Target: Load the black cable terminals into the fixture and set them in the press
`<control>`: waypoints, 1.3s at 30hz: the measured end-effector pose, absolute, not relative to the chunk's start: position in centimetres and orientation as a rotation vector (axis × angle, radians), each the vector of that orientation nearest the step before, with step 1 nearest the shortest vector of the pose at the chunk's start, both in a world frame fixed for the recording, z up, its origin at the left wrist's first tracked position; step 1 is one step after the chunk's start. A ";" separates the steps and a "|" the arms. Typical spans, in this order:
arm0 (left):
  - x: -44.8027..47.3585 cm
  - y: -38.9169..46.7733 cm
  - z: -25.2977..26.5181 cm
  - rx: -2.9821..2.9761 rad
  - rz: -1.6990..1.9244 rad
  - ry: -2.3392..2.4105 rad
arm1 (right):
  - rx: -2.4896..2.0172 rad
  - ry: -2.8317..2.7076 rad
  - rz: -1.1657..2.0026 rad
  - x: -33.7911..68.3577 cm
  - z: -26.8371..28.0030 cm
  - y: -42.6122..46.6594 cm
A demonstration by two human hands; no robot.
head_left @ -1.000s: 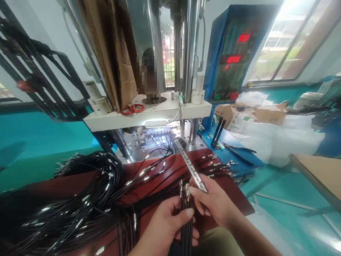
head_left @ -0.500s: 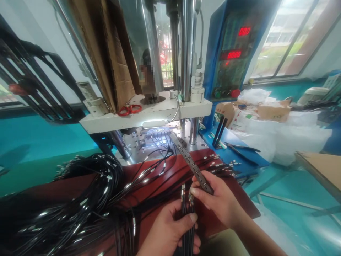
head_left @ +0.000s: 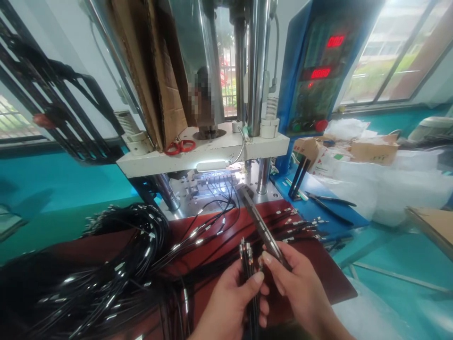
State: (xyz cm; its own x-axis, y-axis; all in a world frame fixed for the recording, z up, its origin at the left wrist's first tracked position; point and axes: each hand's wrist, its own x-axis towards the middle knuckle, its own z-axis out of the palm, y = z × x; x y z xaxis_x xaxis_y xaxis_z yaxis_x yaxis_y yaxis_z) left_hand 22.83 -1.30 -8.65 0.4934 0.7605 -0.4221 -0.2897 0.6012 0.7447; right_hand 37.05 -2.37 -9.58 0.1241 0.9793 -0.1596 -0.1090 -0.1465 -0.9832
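Observation:
My left hand [head_left: 230, 297] is closed around a bundle of black cables [head_left: 247, 252], whose metal terminals point up. My right hand [head_left: 300, 278] grips the near end of a long, narrow slotted metal bar [head_left: 262, 224], which slants away toward the press. Thumb and fingertip of the same hand also pinch one cable's terminal [head_left: 261, 260] beside the bundle. Both hands are close together over the red-brown board [head_left: 329, 269]. Under the lit press plate [head_left: 247, 150], several cables run out of a metal mould [head_left: 215, 182].
A big coil of black cables [head_left: 141, 236] covers the left of the board. More cable ends [head_left: 307, 226] lie at its right. Red-handled scissors [head_left: 180, 147] rest on the press plate. Black-handled pliers [head_left: 331, 205] lie on the blue surface, near white bags [head_left: 399, 184].
My right hand has drawn a single cable end slightly apart from the bundle. The bar has tilted in my grip. The whole view has shifted a little.

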 end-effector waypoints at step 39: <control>24.3 -1.4 -7.1 0.951 0.635 1.124 | -1.199 -0.942 1.288 36.8 -10.2 -2.8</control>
